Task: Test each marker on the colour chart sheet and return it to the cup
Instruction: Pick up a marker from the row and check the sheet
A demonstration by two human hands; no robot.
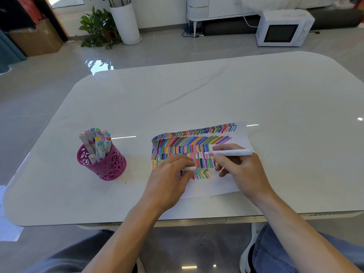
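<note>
The colour chart sheet [226, 184], covered in rows of coloured strokes, lies on the white table [197, 95]. My right hand [238, 166] grips a white marker [230, 153] with a pale pink tip, and the tip touches the sheet among the strokes. My left hand [169, 178] rests on the sheet's left part and holds a small white cap [189, 168] in its fingers. A magenta cut-out cup [106, 164] stands to the left of the sheet with several capped markers [97, 143] upright in it.
The table's front edge runs just below my wrists. Beyond the far edge, on the floor, stand a white microwave [283, 28], a potted plant [98, 26] and a tall white vase [126, 22]. My knees show under the table.
</note>
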